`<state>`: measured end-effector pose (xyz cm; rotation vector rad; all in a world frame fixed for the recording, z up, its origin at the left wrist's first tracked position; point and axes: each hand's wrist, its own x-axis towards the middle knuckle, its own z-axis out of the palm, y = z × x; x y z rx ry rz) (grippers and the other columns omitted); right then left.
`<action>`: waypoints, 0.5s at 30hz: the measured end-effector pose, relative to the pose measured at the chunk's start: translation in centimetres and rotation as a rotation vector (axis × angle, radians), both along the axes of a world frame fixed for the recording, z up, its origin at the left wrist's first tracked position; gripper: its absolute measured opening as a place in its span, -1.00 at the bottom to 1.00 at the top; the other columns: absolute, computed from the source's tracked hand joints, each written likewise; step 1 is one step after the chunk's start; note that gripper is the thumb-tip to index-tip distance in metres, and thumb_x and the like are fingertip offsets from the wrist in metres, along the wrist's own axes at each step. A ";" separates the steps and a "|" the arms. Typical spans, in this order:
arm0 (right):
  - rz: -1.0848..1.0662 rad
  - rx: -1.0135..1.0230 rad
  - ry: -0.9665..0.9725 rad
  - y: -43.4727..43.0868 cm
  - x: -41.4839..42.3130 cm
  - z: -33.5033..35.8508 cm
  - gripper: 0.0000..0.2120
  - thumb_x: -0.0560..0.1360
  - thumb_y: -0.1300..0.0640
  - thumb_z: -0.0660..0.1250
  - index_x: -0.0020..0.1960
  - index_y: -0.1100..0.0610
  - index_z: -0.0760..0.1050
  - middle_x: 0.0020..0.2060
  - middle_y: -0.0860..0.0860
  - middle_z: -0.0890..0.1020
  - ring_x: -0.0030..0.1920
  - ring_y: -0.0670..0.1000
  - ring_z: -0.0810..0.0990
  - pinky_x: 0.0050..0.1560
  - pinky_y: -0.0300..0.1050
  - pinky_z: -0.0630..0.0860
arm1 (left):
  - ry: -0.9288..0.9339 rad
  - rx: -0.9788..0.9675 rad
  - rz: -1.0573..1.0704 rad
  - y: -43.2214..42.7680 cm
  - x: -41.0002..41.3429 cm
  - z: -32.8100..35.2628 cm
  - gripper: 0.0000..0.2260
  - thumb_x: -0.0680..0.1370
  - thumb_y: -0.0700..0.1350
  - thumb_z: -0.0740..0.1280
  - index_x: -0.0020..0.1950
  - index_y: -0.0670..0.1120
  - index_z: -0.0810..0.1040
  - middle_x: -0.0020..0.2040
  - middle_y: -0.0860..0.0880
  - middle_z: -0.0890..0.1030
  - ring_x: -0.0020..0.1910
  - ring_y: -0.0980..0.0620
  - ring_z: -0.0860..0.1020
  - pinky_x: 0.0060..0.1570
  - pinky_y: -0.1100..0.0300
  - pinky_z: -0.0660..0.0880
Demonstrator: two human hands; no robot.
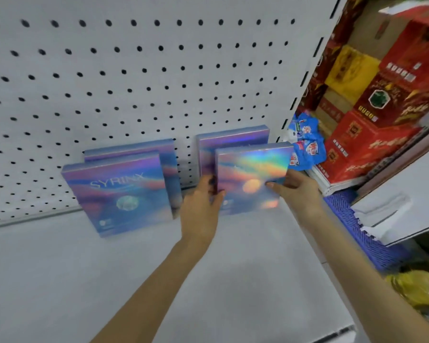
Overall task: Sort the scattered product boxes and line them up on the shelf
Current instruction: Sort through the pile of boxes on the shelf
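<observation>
Four holographic SYRINX boxes are seen at the back of a white shelf [84, 280], in front of a pegboard panel [134, 70]. The front right box [252, 177] is held by both hands, its printed face turned towards the camera and its long axis near upright, the top edge slanting slightly down to the left. Its left edge is gripped by the left hand [201, 206], thumb laid on the face and fingers curled behind. Its right edge is pinched by the right hand [295, 189], thumb on the front. Whether its lower edge rests on the shelf cannot be told. Just behind it, the rear right box [230, 139] is stood upright against the pegboard. To the left, set apart, the front left box [117, 191] is stood upright, overlapping the rear left box [134, 149]. Beyond the shelf's right upright, blue packets [307, 144] and stacked red cartons [382, 120] are seen.
</observation>
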<state>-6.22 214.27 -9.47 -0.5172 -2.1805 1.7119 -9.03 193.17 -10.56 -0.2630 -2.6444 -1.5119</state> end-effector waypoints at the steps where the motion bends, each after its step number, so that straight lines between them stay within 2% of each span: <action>1: 0.003 -0.019 0.000 0.4 -0.5 -0.2 -0.70 0.34 0.40 0.48 0.04 0.22 0.61 -0.17 0.00 0.72 -0.19 -0.11 0.61 -0.09 -0.14 0.58 | 0.025 0.036 0.003 0.6 0.1 -0.1 -0.74 0.49 -0.08 0.39 0.16 -0.03 0.47 0.01 -0.04 0.64 -0.05 -0.11 0.63 -0.07 -0.06 0.57; 2: 0.010 -0.028 0.007 0.8 -1.0 -0.2 -0.69 0.35 0.41 0.46 0.07 0.25 0.60 -0.18 -0.05 0.71 -0.23 -0.16 0.62 -0.13 -0.23 0.57 | 0.048 0.056 0.001 1.0 0.3 -0.3 -0.69 0.49 -0.06 0.39 0.20 -0.03 0.42 0.07 -0.05 0.59 -0.02 -0.13 0.60 -0.07 -0.07 0.57; 4: 0.025 -0.016 0.019 1.1 -1.8 0.0 -0.70 0.37 0.42 0.44 0.10 0.28 0.59 -0.16 0.00 0.68 -0.26 -0.20 0.61 -0.17 -0.30 0.55 | 0.100 0.024 -0.002 1.7 0.9 -0.8 -0.61 0.50 -0.06 0.40 0.27 -0.08 0.39 0.16 -0.07 0.46 0.03 -0.11 0.55 -0.06 -0.07 0.56; 7: 0.046 -0.039 0.027 1.4 -2.6 0.0 -0.70 0.37 0.42 0.44 0.08 0.25 0.58 -0.07 0.13 0.67 -0.16 -0.04 0.63 -0.05 -0.16 0.59 | 0.122 0.004 -0.006 1.6 1.2 -1.8 -0.55 0.52 -0.04 0.37 0.36 -0.08 0.34 0.22 -0.06 0.39 0.08 -0.06 0.52 -0.06 -0.06 0.57; 10: 0.040 -0.046 0.000 1.3 -2.7 -0.2 -0.72 0.39 0.40 0.44 0.08 0.23 0.57 -0.04 0.16 0.66 -0.13 0.00 0.64 -0.03 -0.13 0.58 | 0.141 0.009 -0.044 0.8 1.0 -1.9 -0.51 0.55 0.04 0.30 0.44 0.08 0.23 0.24 0.00 0.35 0.10 -0.01 0.54 -0.02 -0.02 0.58; 11: 0.033 -0.028 -0.010 1.3 -2.6 -0.3 -0.74 0.40 0.39 0.44 0.06 0.23 0.57 -0.06 0.15 0.66 -0.15 -0.04 0.64 -0.04 -0.16 0.58 | 0.167 -0.017 -0.063 0.5 0.9 -1.9 -0.49 0.56 0.06 0.27 0.47 0.14 0.17 0.23 0.00 0.35 0.10 0.01 0.53 -0.02 0.02 0.58; 13: 0.030 0.031 -0.036 1.0 -2.5 -0.1 -0.82 0.43 0.36 0.43 0.01 0.22 0.54 -0.15 0.09 0.64 -0.26 -0.21 0.61 -0.18 -0.34 0.53 | 0.191 -0.089 -0.088 0.1 0.8 -1.8 -0.46 0.56 0.07 0.21 0.49 0.22 0.07 0.19 -0.01 0.35 0.09 -0.01 0.53 -0.08 0.03 0.58; 15: -0.006 0.076 -0.077 0.6 -2.2 -0.1 -0.85 0.47 0.27 0.42 0.01 0.18 0.50 -0.18 0.05 0.60 -0.25 -0.17 0.59 -0.28 -0.45 0.46 | 0.165 -0.151 -0.086 -0.3 0.8 -1.4 -0.44 0.57 0.07 0.21 0.50 0.25 0.04 0.17 -0.02 0.35 0.09 -0.04 0.53 -0.13 -0.01 0.57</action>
